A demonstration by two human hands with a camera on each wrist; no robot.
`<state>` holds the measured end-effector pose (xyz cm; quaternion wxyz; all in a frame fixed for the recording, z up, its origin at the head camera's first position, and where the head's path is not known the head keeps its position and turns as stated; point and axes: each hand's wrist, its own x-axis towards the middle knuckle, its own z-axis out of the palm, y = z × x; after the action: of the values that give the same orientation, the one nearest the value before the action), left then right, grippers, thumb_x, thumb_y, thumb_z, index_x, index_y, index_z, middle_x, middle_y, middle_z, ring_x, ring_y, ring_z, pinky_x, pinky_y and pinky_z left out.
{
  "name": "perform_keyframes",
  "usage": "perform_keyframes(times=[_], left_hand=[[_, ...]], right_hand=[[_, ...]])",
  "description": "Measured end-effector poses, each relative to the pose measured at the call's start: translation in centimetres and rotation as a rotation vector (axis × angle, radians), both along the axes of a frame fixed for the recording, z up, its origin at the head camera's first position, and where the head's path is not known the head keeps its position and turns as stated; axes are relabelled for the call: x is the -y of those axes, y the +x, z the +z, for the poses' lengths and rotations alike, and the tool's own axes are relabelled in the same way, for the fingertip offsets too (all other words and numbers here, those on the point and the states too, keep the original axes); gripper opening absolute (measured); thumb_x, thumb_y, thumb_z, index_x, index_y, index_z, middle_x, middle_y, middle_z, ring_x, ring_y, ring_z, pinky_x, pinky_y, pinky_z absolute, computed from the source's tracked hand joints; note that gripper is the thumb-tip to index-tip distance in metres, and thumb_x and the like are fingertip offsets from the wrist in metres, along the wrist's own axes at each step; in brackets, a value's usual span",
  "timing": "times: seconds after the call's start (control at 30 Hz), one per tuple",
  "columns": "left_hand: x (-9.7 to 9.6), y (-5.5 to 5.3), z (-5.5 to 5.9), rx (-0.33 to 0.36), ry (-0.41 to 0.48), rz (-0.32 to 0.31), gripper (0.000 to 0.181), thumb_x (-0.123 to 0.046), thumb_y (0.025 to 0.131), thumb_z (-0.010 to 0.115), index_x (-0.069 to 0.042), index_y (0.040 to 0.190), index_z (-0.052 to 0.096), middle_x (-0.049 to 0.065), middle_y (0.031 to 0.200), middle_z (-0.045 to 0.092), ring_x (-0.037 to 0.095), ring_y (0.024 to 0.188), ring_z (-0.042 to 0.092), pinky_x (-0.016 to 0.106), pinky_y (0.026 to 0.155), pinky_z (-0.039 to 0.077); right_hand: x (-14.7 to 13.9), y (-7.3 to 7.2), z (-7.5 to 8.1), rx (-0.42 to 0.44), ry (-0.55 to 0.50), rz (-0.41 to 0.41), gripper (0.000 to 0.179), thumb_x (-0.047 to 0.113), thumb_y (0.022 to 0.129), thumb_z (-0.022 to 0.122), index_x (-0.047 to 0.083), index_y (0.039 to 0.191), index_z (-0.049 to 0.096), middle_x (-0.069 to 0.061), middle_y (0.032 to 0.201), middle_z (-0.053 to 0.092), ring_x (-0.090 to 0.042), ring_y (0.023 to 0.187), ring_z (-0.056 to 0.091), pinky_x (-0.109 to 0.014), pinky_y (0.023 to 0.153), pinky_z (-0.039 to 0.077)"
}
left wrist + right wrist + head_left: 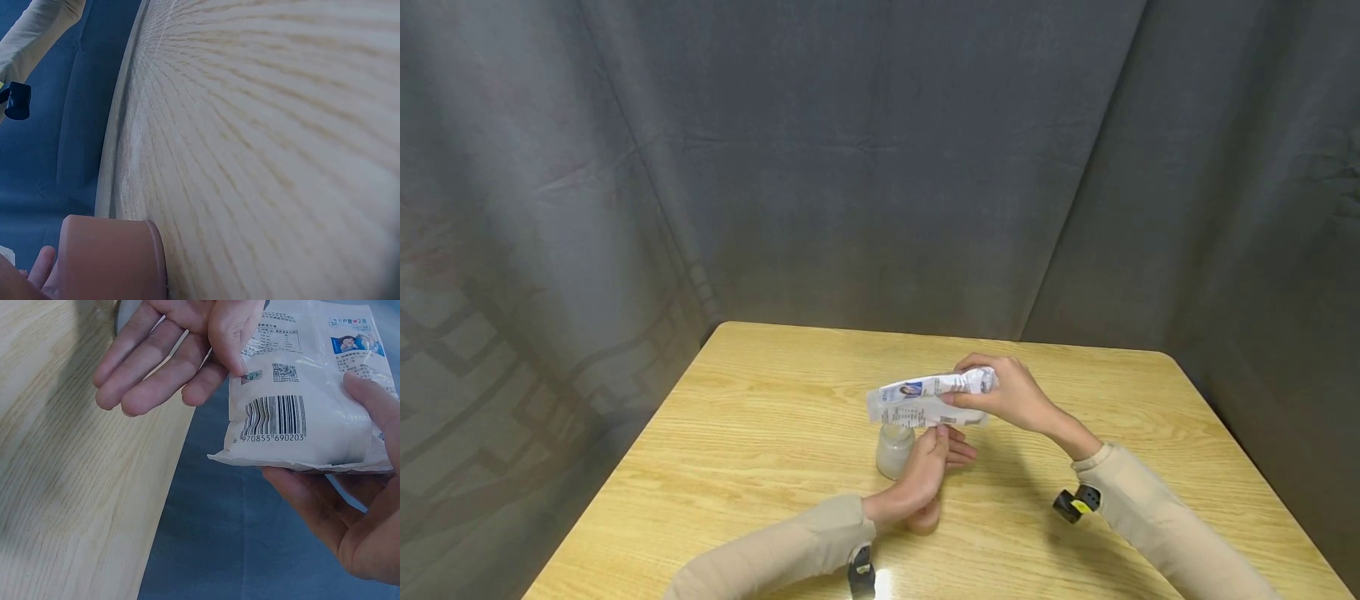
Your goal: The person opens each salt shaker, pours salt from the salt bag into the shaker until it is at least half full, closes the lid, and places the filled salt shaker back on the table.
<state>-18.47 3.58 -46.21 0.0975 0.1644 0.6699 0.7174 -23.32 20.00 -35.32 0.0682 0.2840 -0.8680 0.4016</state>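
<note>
My right hand [1017, 398] grips a white printed plastic packet [917, 410] by one end and holds it tilted over a glass jar [893, 452]. Text, a small picture and a barcode show on the packet [275, 419] in the right wrist view. Beside the jar, my left hand [931, 467] has its fingers straight, and its thumb touches the packet's lower edge. A pinkish cylinder [112, 259] stands on the table under my left wrist; its kind is unclear. The packet's mouth and whatever passes into the jar cannot be made out.
The wooden table [760, 400] has rounded far corners. Dark grey curtains [880, 167] hang behind it and at both sides. Each sleeved wrist carries a small black camera [1077, 502].
</note>
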Motion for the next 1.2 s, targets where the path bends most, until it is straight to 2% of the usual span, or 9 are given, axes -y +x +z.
perform_keyframes(times=[0.3, 0.47, 0.7, 1.2], left_hand=[[-0.03, -0.03, -0.12, 0.0, 0.016, 0.002, 0.045, -0.02, 0.111, 0.017, 0.012, 0.116, 0.048, 0.029, 0.106, 0.065, 0.048, 0.102, 0.063, 0.051, 0.094, 0.053], [0.07, 0.19, 0.14, -0.012, 0.003, 0.006, 0.045, -0.023, 0.111, 0.019, 0.01, 0.116, 0.049, 0.026, 0.105, 0.066, 0.045, 0.101, 0.065, 0.047, 0.093, 0.055], [0.17, 0.34, 0.14, -0.028, -0.005, 0.001, 0.044, -0.023, 0.111, 0.019, 0.008, 0.115, 0.05, 0.023, 0.105, 0.067, 0.041, 0.1, 0.066, 0.042, 0.092, 0.056], [-0.06, 0.37, 0.29, 0.012, 0.045, 0.001, 0.042, -0.02, 0.111, 0.019, 0.011, 0.117, 0.048, 0.029, 0.106, 0.064, 0.047, 0.102, 0.063, 0.05, 0.094, 0.053]], right_hand=[[0.08, 0.14, 0.16, -0.012, 0.019, -0.019, 0.037, 0.029, 0.077, 0.087, 0.01, 0.105, 0.073, 0.003, 0.091, 0.073, -0.007, 0.062, 0.06, -0.025, 0.052, 0.048], [0.08, 0.2, 0.25, -0.017, 0.025, -0.018, 0.036, 0.029, 0.078, 0.086, 0.01, 0.106, 0.073, 0.003, 0.092, 0.073, -0.007, 0.064, 0.06, -0.025, 0.053, 0.049], [0.02, 0.2, 0.26, -0.008, 0.013, -0.004, 0.036, 0.028, 0.078, 0.086, 0.009, 0.105, 0.072, 0.003, 0.088, 0.073, -0.007, 0.06, 0.061, -0.024, 0.049, 0.049], [-0.03, 0.27, 0.37, 0.003, 0.008, 0.002, 0.036, 0.028, 0.078, 0.086, 0.009, 0.106, 0.072, 0.002, 0.091, 0.073, -0.007, 0.062, 0.062, -0.024, 0.05, 0.05]])
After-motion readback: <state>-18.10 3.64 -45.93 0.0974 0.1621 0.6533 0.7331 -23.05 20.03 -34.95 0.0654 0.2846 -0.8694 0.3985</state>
